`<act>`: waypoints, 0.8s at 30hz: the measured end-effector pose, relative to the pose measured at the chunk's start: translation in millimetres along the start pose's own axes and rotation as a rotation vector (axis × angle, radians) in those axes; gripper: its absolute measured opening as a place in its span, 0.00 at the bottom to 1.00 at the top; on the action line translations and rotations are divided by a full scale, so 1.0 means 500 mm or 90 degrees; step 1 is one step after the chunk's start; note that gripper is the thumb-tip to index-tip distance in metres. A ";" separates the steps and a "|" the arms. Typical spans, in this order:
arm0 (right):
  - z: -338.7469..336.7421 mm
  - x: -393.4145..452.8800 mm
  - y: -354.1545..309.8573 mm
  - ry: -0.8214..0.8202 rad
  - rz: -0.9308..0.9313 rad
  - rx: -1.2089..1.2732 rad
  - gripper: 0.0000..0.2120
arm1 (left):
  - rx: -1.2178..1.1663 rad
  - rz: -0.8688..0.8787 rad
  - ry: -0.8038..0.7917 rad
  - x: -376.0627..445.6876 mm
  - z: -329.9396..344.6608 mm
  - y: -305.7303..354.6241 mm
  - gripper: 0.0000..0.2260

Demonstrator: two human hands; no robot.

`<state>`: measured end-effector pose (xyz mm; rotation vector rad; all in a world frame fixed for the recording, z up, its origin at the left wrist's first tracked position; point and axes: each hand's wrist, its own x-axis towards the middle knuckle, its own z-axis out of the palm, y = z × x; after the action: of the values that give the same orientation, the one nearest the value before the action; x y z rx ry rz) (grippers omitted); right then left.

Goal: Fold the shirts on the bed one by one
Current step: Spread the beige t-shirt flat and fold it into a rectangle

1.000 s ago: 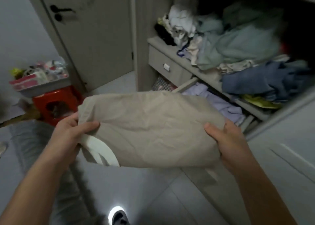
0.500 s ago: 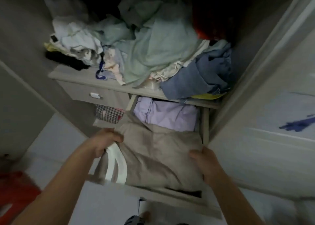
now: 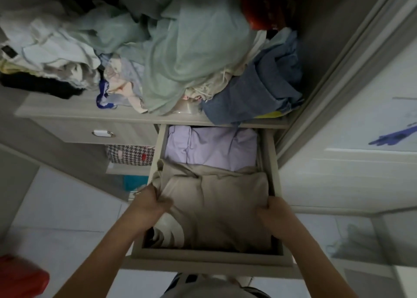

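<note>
- Nearest the viewer: both forearms reach forward and down into an open drawer [image 3: 212, 253], whose front rail lies closest.
- Left hand [image 3: 151, 199]: closed around a bunched left edge of the folded beige shirt [image 3: 216, 209], by the drawer's left wall.
- Right hand [image 3: 274, 212]: fingers curled over the shirt's right edge, just inside the right wall; its fingertips are hidden in the cloth.
- Task object: the beige shirt lies inside the drawer, filling its near half, directly between the two hands. Its long axis appears to run near-to-far, with the hands on opposite long sides and about equally near; release probably calls for both hands to withdraw sideways and upward together.
- Beyond the shirt: a lilac garment [image 3: 209, 146] occupies the drawer's far half, touching the shirt's far edge.
- Farthest: a shelf [image 3: 85, 111] above the drawer carries a loose heap of unfolded clothes [image 3: 180, 56].
</note>
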<state>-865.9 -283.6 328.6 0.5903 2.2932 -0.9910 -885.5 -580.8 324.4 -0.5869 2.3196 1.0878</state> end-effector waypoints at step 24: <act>0.117 0.101 -0.026 0.000 -0.130 -0.575 0.37 | 0.655 0.170 0.008 0.078 0.110 0.041 0.33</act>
<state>-892.0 -327.7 269.4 -0.0286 2.5039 0.0369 -913.2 -531.8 282.1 0.1206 2.5929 -0.1154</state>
